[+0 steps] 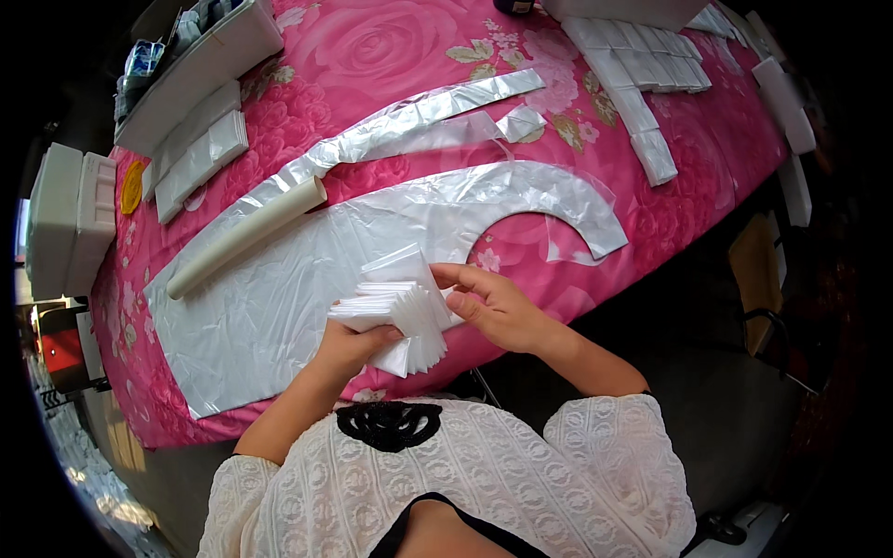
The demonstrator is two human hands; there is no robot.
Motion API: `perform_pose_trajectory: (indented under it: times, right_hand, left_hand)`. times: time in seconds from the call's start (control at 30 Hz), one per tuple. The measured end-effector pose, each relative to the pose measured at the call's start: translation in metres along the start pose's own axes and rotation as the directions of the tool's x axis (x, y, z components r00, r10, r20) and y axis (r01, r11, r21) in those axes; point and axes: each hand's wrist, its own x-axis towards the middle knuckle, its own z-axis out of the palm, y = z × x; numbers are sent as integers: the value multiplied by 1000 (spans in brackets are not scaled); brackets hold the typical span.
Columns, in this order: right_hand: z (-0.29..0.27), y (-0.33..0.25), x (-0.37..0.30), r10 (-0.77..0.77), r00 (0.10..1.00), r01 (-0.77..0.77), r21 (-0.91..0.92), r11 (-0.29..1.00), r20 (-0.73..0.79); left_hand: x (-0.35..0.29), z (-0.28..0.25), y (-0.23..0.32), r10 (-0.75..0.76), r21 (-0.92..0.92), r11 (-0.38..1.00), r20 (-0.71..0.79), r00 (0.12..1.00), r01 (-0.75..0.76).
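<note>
My left hand (363, 342) grips a fanned stack of folded white plastic sheets (409, 321) from below, with the thumb over its near edge. My right hand (493, 307) is at the stack's right side, thumb and fingers curled at the edge of the upper folded sheets; exactly what it pinches is partly hidden. Beneath and beyond the stack, a large pile of flat white plastic film (270, 316) with a curved cut-out lies on the table. Across its left part rests a pale cylindrical tube (246, 239).
A pink floral cloth covers the table (391, 42). Folded packets (200, 158) lie by a white box (200, 74) at the left; more folded packets (642, 74) form rows at the far right. A yellow ring (131, 187) sits near the left edge. A chair (755, 279) stands right.
</note>
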Motion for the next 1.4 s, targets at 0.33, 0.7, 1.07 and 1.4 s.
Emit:
perform_pose_trajectory:
  times: [0.33,0.7,1.07,1.4]
  right_hand:
    - [27,19,12,61,998,-46,364,930,-30]
    - [-165,-33,-6,-109,781,226,116,967,-614]
    - [-441,-5,-22,364,682,-198,319,927,-634]
    - [-451,8,9,375,527,-429,142,892,-763]
  left_hand:
    - [-1,-8,-4,-24,-129,991,38,999,29]
    - [16,-6,-1,-106,-124,985,98,990,118]
    - [36,-7,-10,-180,-97,979,-2,984,179]
    - [40,-10,-15,-193,-70,979,-46,980,189]
